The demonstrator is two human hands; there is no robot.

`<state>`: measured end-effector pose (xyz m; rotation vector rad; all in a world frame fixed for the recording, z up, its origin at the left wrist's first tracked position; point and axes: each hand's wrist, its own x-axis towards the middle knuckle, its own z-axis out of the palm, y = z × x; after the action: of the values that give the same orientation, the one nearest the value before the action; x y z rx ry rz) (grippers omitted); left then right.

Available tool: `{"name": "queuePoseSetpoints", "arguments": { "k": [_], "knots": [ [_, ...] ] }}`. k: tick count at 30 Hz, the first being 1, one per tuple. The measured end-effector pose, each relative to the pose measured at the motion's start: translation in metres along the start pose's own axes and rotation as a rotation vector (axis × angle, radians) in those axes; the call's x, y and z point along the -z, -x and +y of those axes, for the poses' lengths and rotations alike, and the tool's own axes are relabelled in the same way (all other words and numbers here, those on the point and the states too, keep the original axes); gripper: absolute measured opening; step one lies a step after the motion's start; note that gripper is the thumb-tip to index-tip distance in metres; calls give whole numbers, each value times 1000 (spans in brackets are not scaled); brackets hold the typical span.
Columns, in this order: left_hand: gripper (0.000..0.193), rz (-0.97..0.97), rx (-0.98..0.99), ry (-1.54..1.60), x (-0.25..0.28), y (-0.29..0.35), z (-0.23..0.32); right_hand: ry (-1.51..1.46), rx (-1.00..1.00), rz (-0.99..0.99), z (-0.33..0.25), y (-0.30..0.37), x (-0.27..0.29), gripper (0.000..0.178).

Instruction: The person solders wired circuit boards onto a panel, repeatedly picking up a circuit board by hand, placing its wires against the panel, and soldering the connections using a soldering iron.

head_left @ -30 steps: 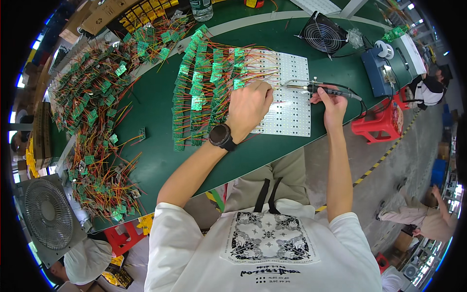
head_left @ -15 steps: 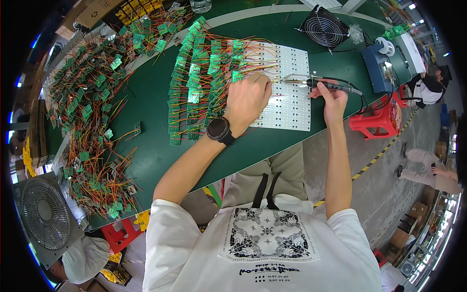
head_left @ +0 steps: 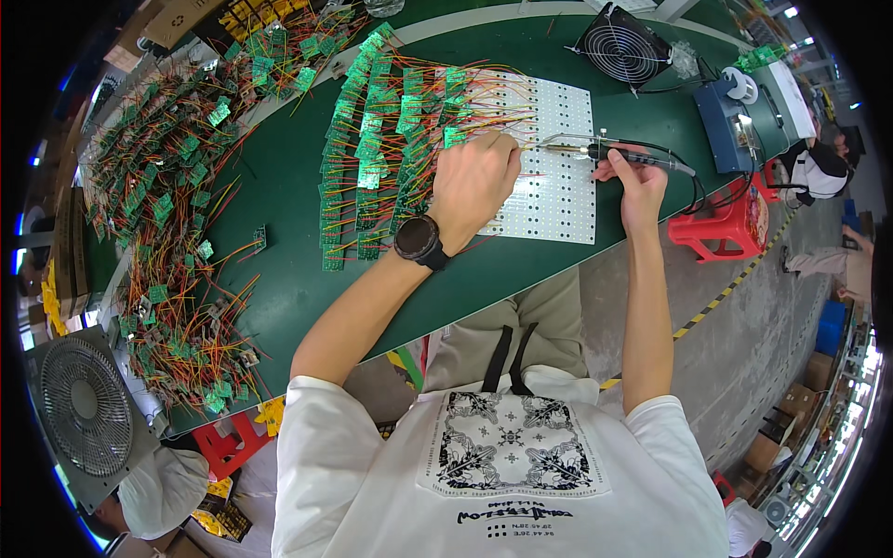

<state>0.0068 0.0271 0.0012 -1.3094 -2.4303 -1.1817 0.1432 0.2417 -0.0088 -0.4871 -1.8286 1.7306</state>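
My right hand (head_left: 640, 191) grips a soldering iron (head_left: 614, 153) with a black handle and a thin metal wire guide above its tip. The iron points left over a white board dotted with rows of small pads (head_left: 567, 205). Close to the tip, my left hand (head_left: 474, 181) rests on the board, its fingers curled and closed. Whatever they pinch is hidden beneath them. Small green circuit boards (head_left: 369, 172) lie in overlapping columns left of the white board. Their red and yellow wires (head_left: 502, 93) reach across onto it.
A large heap of wired circuit boards (head_left: 158, 205) covers the table's left side. A black fan (head_left: 621, 46) and a blue soldering station (head_left: 721, 126) stand at the back right. A red stool (head_left: 721, 228) is beyond the table's right edge; a grey fan (head_left: 84, 400) stands lower left.
The soldering iron's tip has moved slightly left, closer to my left fingers. Both hands keep their grip. A person at the far right has shifted.
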Motion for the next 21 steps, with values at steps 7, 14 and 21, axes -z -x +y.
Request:
{"name": "queuePoseSetpoints", "arguments": {
  "k": [7,14,21],
  "knots": [
    [9,8,-15,-16,-1,0,-1,-89,15,78,4,-2,3,21],
    [12,109,17,138,8,-4,11,-123,-6,103,7,-2,6,21],
    [20,96,-6,199,14,-8,3,-134,-8,123,6,-3,4,21]
  ]
}}
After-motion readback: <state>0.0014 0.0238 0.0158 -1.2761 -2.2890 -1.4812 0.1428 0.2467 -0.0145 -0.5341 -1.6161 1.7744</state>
